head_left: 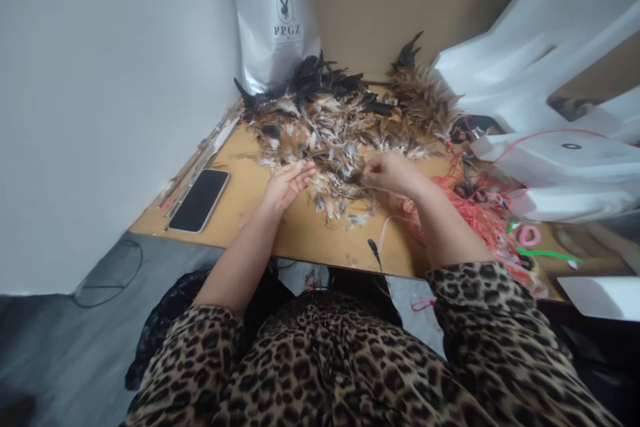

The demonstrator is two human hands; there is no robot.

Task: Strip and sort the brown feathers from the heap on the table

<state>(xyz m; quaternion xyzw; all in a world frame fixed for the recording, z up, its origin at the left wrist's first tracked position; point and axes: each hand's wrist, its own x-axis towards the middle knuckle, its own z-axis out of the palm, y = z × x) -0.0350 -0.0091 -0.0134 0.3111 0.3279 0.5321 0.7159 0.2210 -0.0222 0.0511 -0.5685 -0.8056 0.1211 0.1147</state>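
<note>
A big heap of brown, black and white feathers covers the far half of a wooden board. My left hand lies at the heap's near left edge, fingers stretched and together, touching the feathers. My right hand is at the heap's near right edge with its fingers pinched on a few feathers. Loose feathers lie on the board between both hands.
A dark phone lies at the board's left edge. Tangled red string with pink and green bits sits right of my right arm. A silver bag stands behind the heap. White plastic bags pile at the right. A white wall is on the left.
</note>
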